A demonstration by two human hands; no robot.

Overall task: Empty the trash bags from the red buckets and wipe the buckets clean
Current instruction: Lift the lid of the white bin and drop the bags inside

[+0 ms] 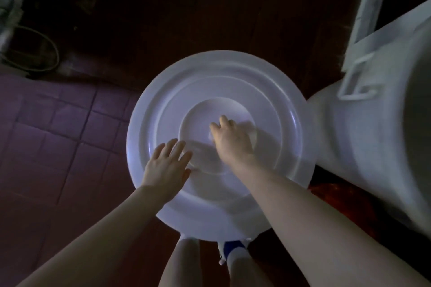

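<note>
A large round white lid (pixel 221 72), ridged in concentric rings, is seen from directly above in dim light. It is judged to cover one of the red buckets: a strip of red (pixel 335 196) shows just beneath its lower right edge, though the bucket's body is otherwise hidden.

The left hand (pixel 165 165) is laid flat on the lid's near side with its fingers straight and spread, probably to steady the lid. The right hand (pixel 233 137) is set over the raised centre with its fingers curled downward. Whether a knob is actually gripped there cannot be told, since that part is blurred. The placing suggests the lid is about to be lifted so that the trash bag inside can be reached; no bag can be seen yet.

A tall white container (pixel 363 147) with a side handle stands just beside the lid on the right. Purple floor tiles (pixel 58 123) lie to the left, and a coiled hose (pixel 44 53) is seen at the far left.
</note>
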